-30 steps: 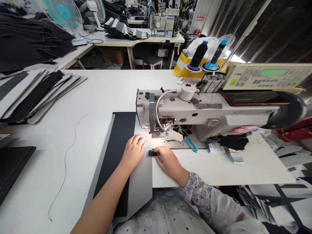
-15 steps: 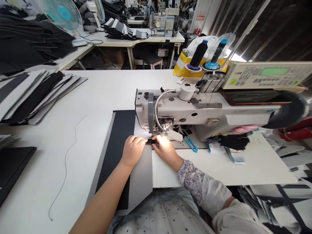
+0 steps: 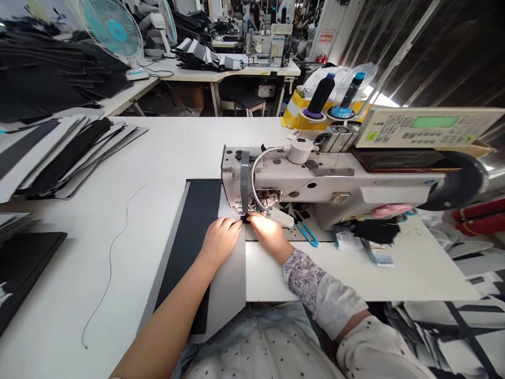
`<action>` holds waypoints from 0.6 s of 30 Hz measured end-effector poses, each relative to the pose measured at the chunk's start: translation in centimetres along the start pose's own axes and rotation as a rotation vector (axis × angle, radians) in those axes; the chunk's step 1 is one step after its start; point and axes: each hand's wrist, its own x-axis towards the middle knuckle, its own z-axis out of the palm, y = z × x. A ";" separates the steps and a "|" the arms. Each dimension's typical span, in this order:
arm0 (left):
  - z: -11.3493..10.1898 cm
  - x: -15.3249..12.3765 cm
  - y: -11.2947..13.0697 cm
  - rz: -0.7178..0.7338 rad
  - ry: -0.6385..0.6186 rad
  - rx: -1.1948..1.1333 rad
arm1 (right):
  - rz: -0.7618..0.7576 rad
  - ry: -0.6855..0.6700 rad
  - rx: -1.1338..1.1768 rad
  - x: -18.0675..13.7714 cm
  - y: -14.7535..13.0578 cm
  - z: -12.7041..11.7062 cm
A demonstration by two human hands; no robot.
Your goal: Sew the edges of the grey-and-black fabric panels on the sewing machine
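Note:
A long panel, black in the middle with grey borders, lies on the white table and runs under the head of the sewing machine. My left hand rests on the panel's grey edge with fingers curled, just in front of the needle. My right hand is beside it, lit by the machine's lamp, fingertips pressing a small black piece at the needle area. How that piece lies on the panel is partly hidden.
Blue thread snips lie right of the needle plate. Stacked black and grey panels sit far left, a loose thread trails across the table. Thread cones and a control panel stand behind the machine. A fan is at back left.
My right hand carried the small black piece forward from the panel's near edge up to the needle. My left hand slid forward with it along the grey edge.

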 end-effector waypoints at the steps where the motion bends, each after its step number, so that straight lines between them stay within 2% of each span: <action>1: 0.0 0.1 0.0 0.003 -0.001 0.004 | 0.020 0.002 0.021 0.0 0.0 0.0; 10: 0.2 0.3 0.0 0.015 0.001 0.020 | 0.099 -0.029 0.025 0.4 0.1 0.0; 18: 0.4 1.4 -1.0 -0.029 -0.001 0.003 | 0.204 0.093 0.178 0.7 -0.7 -1.0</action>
